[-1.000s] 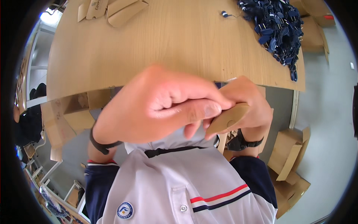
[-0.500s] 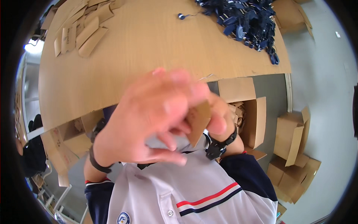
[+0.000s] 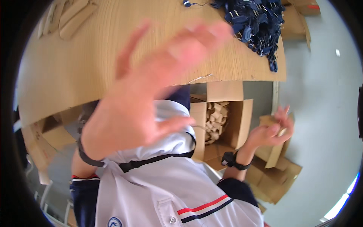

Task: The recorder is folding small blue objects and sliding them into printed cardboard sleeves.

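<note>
My left hand (image 3: 151, 87) is raised over the table's front edge, blurred, with fingers stretched out and thumb apart; it holds nothing that I can see. Off to the right, above the open boxes beside the table, my right hand (image 3: 273, 131) has its fingers curled. A small tan edge of a cardboard piece (image 3: 281, 132) shows between them, the rest of it hidden by the hand. On the far right of the table lies a heap of dark blue corded items (image 3: 251, 26) with metal ends.
Folded cardboard sleeves (image 3: 77, 17) lie at the table's far left. Below the front edge stands an open carton (image 3: 243, 123) holding many cardboard pieces (image 3: 216, 121). More open cartons (image 3: 274, 178) sit on the floor at right, another carton (image 3: 45, 145) at left.
My hands were together around a folded cardboard piece; now they are apart. The right hand has swung far right, the left has opened outward. The view has shifted, bringing more of the carton into sight.
</note>
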Tool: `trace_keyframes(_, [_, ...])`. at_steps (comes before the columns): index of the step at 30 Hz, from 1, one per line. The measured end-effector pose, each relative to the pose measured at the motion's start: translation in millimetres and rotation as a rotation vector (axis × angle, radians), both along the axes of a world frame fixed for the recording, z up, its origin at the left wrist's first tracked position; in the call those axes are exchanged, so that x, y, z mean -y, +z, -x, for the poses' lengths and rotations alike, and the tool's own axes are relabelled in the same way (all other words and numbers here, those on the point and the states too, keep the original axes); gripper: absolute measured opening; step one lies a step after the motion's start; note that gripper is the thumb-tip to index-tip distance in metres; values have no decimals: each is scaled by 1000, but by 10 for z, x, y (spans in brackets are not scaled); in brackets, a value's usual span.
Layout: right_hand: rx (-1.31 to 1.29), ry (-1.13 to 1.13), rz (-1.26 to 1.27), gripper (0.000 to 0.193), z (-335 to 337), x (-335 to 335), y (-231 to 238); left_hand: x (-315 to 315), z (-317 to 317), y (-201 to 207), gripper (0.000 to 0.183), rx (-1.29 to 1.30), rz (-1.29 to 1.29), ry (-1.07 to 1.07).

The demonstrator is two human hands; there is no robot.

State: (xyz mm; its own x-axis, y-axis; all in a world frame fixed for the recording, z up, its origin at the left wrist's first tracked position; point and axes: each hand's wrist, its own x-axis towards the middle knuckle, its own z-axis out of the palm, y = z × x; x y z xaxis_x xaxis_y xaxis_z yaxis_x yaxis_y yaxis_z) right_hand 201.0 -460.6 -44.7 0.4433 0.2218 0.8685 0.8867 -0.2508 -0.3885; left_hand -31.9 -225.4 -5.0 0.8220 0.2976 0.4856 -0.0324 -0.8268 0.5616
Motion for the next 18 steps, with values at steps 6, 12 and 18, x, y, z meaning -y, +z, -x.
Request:
trace_keyframes(6, [-357,-417,615,57,-214,1282,-1255,-171,526,-251,50,-201,239,236])
trace_keyframes(12, [-72,117,602,18,-281,-448,223,-44,325,-60,26,-210,159,-75])
trace_keyframes(18, [531,542,1079,28,-552,-1657,667,329,368,140,28,92,64,-145])
